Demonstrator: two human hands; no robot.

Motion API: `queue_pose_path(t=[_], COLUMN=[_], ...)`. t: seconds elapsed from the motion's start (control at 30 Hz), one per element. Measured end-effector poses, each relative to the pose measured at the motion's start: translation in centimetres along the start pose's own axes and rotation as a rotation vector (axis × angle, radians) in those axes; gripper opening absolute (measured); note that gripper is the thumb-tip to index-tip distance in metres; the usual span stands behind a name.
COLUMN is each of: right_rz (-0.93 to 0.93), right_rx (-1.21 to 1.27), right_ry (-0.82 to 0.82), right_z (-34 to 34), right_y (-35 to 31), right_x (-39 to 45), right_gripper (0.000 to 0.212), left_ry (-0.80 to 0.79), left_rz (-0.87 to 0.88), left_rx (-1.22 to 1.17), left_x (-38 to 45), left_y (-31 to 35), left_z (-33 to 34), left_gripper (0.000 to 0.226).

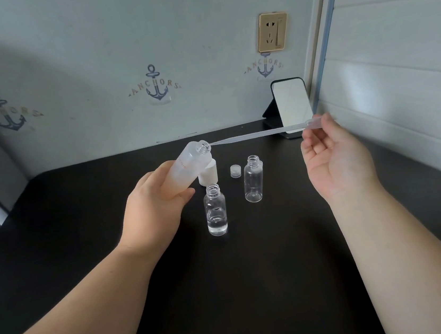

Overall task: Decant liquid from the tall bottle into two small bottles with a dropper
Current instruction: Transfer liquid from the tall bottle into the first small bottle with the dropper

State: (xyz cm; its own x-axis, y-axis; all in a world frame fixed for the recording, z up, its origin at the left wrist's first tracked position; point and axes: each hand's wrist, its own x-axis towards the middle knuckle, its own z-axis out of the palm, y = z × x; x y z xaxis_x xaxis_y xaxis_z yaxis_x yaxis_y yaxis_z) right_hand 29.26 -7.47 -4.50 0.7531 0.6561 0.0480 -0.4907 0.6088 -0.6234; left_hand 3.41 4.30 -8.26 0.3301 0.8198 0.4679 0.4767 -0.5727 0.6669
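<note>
The person looks to be at the drawing-up step: the left hand (pixel 156 199) grips the tall frosted plastic bottle (pixel 186 168) by its lower body, lifted off the black tabletop (pixel 83 239) and tipped so its open threaded neck points up and to the right, while the right hand (pixel 329 159) pinches the bulb end of a long clear plastic dropper (pixel 259 134), which lies almost level, its fine tip right at the bottle's mouth. Whether the tip is inside the neck I cannot tell. The right palm faces up, with the lower fingers loosely curled and the bulb held near the fingertips. Below, the nearer small clear bottle (pixel 215 211) stands upright and open with a little liquid in its base; the farther small clear bottle (pixel 253 179) stands open and appears empty, a small ribbed clear cap (pixel 236 171) just beside it and a white cylindrical cap (pixel 209 175) behind the tilted bottle. The next move, I'd judge, calls for sliding the tip down to the liquid, squeezing and releasing the bulb, then carrying the dropper level to a small bottle without dripping.
</note>
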Motion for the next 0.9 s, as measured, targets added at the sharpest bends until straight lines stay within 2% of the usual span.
queue_pose_path(t=[0.37, 0.5, 0.77, 0.9], right_rz=[-0.029, -0.028, -0.011, -0.008], right_rx=[-0.078, -0.162, -0.312, -0.393], right_ry=[-0.029, -0.096, -0.275, -0.359], right_z=[-0.2, -0.1, 0.2, 0.9], right_y=[0.1, 0.0, 0.5, 1.4], right_x=[0.1, -0.1, -0.8, -1.7], right_gripper=[0.01, 0.021, 0.009, 0.016], left_ry=[0.013, 0.006, -0.005, 0.002], left_rz=[0.02, 0.029, 0.099, 0.127], left_rx=[0.012, 0.03, 0.114, 0.131], left_x=[0.0, -0.1, -0.1, 0.0], left_y=[-0.4, -0.4, -0.1, -0.1], left_z=[0.1, 0.1, 0.4, 0.6], left_gripper=[0.042, 0.046, 0.051, 0.052])
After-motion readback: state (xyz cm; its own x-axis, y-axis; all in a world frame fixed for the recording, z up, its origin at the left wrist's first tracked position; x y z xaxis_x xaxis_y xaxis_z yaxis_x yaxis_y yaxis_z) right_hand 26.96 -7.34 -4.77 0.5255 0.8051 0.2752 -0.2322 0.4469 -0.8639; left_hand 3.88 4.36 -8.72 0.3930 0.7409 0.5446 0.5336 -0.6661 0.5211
